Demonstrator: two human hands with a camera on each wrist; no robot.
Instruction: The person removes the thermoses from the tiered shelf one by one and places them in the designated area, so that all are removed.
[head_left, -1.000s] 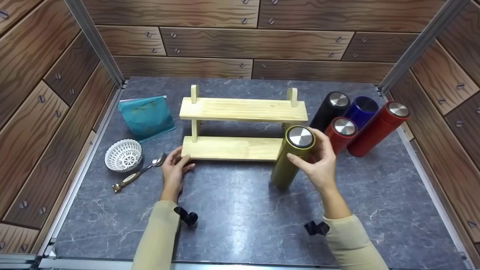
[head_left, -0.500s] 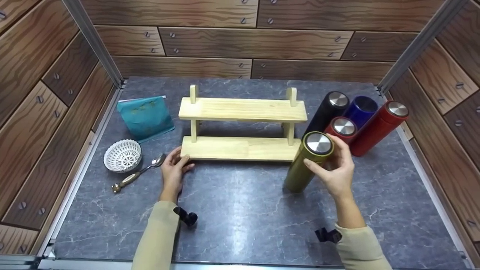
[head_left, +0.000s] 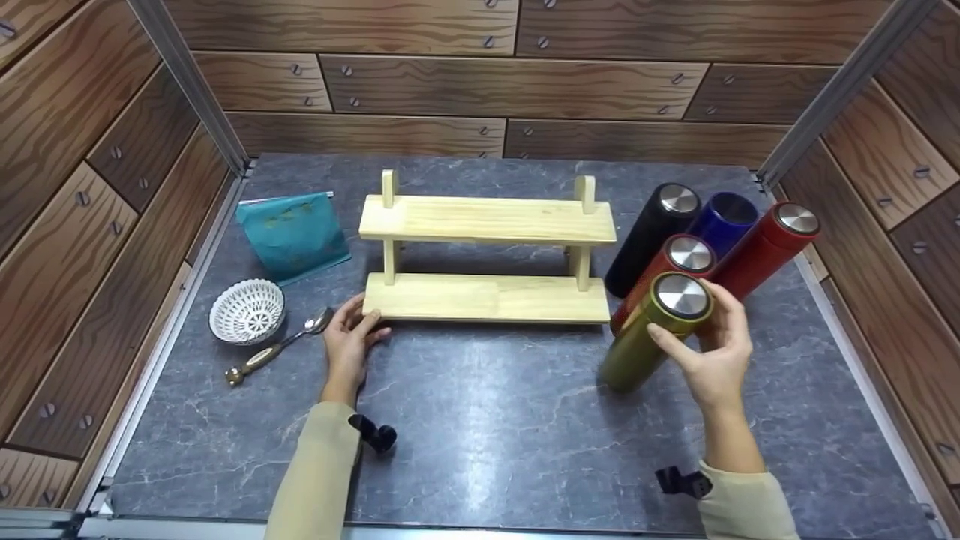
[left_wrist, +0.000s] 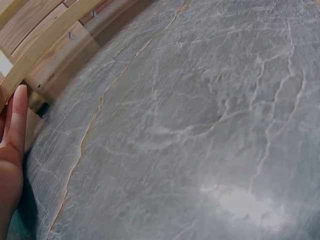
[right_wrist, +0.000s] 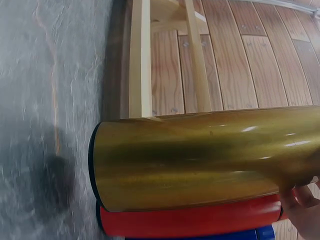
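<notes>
Though hand-held, gold flask (head_left: 651,333) unlabelled.

Grey marble-patterned tabletop (head_left: 480,420) underfoot of everything — pale veins, a soft glare patch near the front. Enclosed on three sides by brown wood-grain panel walls (head_left: 510,82) dotted with screw heads — joined by slanted grey metal corner posts (head_left: 187,82).

The head camera looks forward and down from the near edge over the whole grey marble-patterned table (head_left: 480,420). The left wrist camera sits low and close to the table, catching the pale wooden two-tier shelf (left_wrist: 35,47). The right wrist camera, very near, faces the shiny gold cylindrical flask (right_wrist: 200,160) and shares that shelf.
</notes>
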